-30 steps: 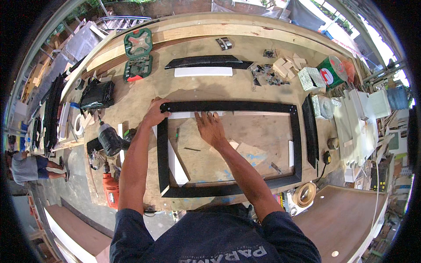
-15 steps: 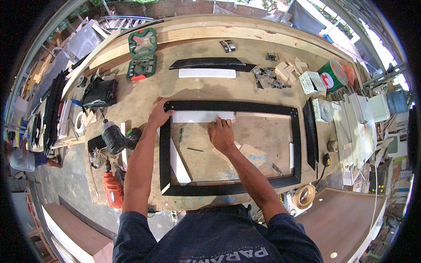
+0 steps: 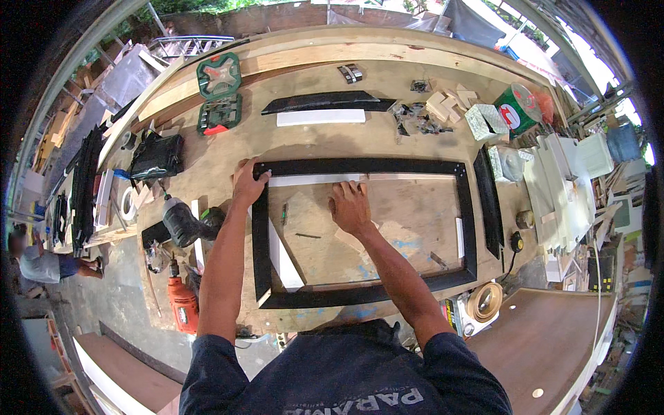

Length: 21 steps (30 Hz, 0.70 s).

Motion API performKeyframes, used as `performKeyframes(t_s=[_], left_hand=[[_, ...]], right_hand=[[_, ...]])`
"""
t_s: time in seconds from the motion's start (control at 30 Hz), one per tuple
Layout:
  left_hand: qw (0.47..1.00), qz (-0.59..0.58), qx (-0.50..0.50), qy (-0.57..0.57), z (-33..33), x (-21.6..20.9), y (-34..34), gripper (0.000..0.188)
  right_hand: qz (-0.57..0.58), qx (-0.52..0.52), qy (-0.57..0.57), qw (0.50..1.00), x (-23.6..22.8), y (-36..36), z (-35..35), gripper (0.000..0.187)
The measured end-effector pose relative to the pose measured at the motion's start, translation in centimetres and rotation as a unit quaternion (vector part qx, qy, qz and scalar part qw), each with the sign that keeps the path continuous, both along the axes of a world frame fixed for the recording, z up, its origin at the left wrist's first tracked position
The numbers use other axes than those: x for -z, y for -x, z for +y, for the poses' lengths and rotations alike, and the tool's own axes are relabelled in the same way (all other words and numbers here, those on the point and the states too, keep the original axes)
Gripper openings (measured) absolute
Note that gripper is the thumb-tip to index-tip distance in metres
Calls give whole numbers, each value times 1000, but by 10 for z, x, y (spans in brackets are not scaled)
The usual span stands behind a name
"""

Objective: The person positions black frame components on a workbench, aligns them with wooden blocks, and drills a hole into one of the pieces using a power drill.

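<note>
A black rectangular frame point(image 3: 360, 297) lies flat on the workbench. My left hand point(image 3: 247, 183) is closed around its upper left corner, thumb on top. A white strip point(image 3: 311, 179) lies along the inner side of the frame's top rail, partly tucked beneath it. My right hand point(image 3: 351, 207) has its bent fingers closed on the strip's near edge, close to its right end. Inside the frame, another white strip point(image 3: 283, 261) leans along the left rail. A short white piece point(image 3: 459, 237) sits by the right rail, and a thin dark stick point(image 3: 308, 235) lies on the wood.
Left of the frame are a dark drill point(image 3: 181, 220) and an orange drill point(image 3: 182, 304). Beyond it lie a green tool case point(image 3: 219, 114), black mitred strips point(image 3: 318, 102), wood offcuts point(image 3: 446, 104) and a green can point(image 3: 520, 107). A tape roll point(image 3: 485, 301) sits at right. Someone point(image 3: 41, 263) sits far left.
The white strip has slid away from me, further under the top rail, and shows narrower. My right hand has moved slightly forward with it. My left hand stays on the corner.
</note>
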State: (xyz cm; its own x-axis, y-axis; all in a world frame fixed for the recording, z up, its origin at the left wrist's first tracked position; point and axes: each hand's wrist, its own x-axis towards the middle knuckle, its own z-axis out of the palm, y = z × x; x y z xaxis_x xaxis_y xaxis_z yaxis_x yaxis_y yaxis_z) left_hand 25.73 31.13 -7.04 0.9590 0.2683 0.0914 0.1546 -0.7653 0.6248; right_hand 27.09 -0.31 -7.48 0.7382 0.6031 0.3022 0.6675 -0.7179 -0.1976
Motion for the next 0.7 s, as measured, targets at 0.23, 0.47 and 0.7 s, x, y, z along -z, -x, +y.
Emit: performKeyframes(t_s=[0.23, 0.47, 0.7], left_hand=[[971, 63, -221, -61, -22, 10, 56, 80], [981, 76, -178, -25, -40, 6, 81, 75], [989, 51, -133, -45, -38, 11, 76, 59]], right_hand=[[265, -25, -34, 963, -15, 139, 29, 68], [233, -23, 1, 972, -14, 181, 66, 76], [239, 0, -5, 971, -13, 138, 29, 71]])
